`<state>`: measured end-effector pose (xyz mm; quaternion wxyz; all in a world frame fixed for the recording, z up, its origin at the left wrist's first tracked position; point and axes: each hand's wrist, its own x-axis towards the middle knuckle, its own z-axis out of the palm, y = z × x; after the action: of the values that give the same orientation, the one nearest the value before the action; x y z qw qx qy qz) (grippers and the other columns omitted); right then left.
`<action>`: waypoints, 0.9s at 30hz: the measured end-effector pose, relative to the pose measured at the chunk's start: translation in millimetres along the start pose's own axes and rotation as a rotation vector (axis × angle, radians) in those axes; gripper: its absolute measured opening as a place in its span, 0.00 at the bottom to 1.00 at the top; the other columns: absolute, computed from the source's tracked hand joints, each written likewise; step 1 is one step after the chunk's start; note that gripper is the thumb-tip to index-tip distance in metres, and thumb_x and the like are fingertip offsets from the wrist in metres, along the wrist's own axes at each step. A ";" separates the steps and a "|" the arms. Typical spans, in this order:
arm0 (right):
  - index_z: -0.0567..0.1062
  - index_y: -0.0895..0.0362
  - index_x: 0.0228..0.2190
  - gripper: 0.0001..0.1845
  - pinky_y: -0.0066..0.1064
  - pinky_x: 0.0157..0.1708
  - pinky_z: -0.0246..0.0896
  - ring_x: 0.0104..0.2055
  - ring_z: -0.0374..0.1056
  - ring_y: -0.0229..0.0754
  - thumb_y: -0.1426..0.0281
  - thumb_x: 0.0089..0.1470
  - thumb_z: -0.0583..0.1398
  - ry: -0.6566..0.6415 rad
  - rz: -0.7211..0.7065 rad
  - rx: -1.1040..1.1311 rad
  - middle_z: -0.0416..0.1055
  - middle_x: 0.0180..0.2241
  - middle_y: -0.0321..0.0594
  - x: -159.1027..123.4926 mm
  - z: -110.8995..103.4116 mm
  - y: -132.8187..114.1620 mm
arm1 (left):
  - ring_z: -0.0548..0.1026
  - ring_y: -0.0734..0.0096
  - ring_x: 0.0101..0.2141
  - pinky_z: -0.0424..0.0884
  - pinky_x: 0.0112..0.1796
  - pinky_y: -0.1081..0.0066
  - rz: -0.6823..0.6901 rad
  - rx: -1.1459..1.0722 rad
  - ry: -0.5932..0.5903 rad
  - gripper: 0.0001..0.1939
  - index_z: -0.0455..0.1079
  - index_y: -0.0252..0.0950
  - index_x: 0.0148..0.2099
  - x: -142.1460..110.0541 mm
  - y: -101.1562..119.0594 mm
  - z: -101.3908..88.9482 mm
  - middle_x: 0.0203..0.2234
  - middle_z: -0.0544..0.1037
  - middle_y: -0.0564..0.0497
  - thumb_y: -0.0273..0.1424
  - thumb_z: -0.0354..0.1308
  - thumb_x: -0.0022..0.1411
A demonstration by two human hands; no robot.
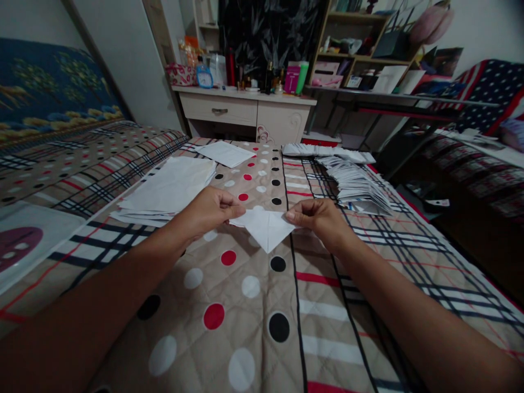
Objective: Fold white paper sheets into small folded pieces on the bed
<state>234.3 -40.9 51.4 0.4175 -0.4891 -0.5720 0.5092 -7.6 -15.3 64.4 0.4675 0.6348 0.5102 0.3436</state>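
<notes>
My left hand [208,212] and my right hand [319,219] both pinch a small white paper [265,229] folded into a downward-pointing triangle, held just above the quilted bedspread [245,305]. The left fingers grip its upper left corner, the right fingers its upper right corner. A stack of flat white sheets [172,188] lies just left of my left hand. A long fanned row of folded white papers [352,183] runs away from my right hand toward the far edge.
One loose white sheet [227,153] lies farther back on the bed. A white dresser [245,112] crowded with bottles stands beyond the bed, with shelves [360,49] to its right. A white sheet with a purple shape [20,245] lies at the left.
</notes>
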 end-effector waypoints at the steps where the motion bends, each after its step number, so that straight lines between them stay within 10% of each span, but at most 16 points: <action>1: 0.77 0.59 0.18 0.19 0.27 0.22 0.55 0.21 0.60 0.33 0.56 0.34 0.72 -0.009 0.000 -0.011 0.70 0.18 0.36 0.7 -1.4 1.0 | 0.69 0.76 0.17 0.61 0.18 0.78 -0.008 0.010 0.013 0.03 0.76 0.35 0.23 -0.2 0.6 0.2 0.16 0.76 0.53 0.28 0.66 0.47; 12: 0.71 0.59 0.21 0.19 0.20 0.14 0.52 0.15 0.59 0.29 0.62 0.37 0.73 -0.452 0.230 -0.027 0.70 0.17 0.31 -8.9 -2.3 -10.0 | 0.65 0.78 0.15 0.57 0.17 0.78 0.001 -0.090 0.183 0.20 0.72 0.34 0.23 5.3 -18.7 -0.1 0.14 0.71 0.55 0.46 0.70 0.46; 27: 0.67 0.58 0.19 0.21 0.19 0.13 0.48 0.14 0.57 0.28 0.61 0.41 0.72 -0.293 0.134 0.312 0.66 0.15 0.29 -19.2 28.9 11.2 | 0.67 0.80 0.18 0.62 0.21 0.78 -0.033 -0.465 0.122 0.17 0.73 0.32 0.28 1.1 -19.4 9.6 0.18 0.72 0.54 0.40 0.70 0.46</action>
<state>211.0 -64.8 36.8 0.3658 -0.3760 -0.5071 0.6839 -4.9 -15.8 42.9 0.5750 0.4799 0.4550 0.4816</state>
